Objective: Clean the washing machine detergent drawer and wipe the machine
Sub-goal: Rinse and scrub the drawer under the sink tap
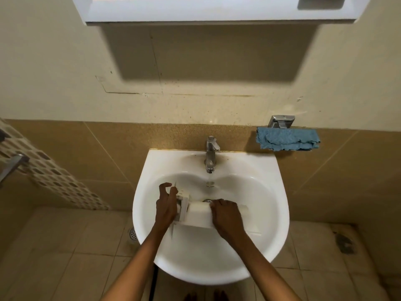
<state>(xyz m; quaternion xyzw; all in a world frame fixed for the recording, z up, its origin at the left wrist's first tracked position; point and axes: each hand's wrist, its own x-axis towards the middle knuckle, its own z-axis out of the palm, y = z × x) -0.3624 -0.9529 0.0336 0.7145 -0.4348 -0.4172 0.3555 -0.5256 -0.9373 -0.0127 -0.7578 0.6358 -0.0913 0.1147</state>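
Along the left wall we see a slanting strip of mosaic tile (54, 177), small dark lozenges on pale grout, with a brushed metal rail (13, 164) in front of it. On the matte floor tiles a round metal floor drain (132, 233) shows beside the left rim of the sink (278, 192), a glossy white ceramic basin with a rounded front edge.

Our left hand (166, 206) grips the left end of the detergent drawer (199, 217). The thumb is lifted apart from the fingers, which curl round that end by the thin flat front panel. The drawer is boxy white moulded plastic. It sits low in the middle of the basin, just in front of the sink drain (207, 200); whether it touches the bowl we cannot tell. Its long axis runs left to right, dipping slightly rightward, with the front panel pointing left and a smooth face turned up.

At the back edge stands a chrome faucet (210, 153), and its thin stream of water (210, 179) lands behind the drawer. Our right hand (226, 217) lies over the drawer's right half, fingers pressed together and curled over its far edge.

Beyond the sink's back right corner, a crumpled blue cloth (287, 140) drapes over a shiny metal wall holder (281, 121).
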